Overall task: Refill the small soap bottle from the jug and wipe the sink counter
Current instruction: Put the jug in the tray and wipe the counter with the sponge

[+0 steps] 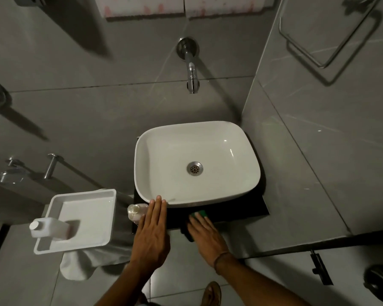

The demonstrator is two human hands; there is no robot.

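A white basin (142,168) sits on a narrow black counter (248,208). My left hand (152,230) lies flat with fingers together, its tips touching the basin's front rim. Just left of it on the counter stands the small clear soap bottle (135,211), partly hidden by the hand. My right hand (205,234) presses a green sponge (201,213) with a dark underside onto the counter in front of the basin. The white jug (50,229), capped, stands in a white tray (110,217) to the left.
A chrome tap (191,69) juts from the grey tiled wall above the basin. A white cloth (80,265) hangs below the tray. A towel ring (327,40) is on the right wall and chrome fittings (51,166) on the left. A sandalled foot (211,293) stands on the tiled floor.
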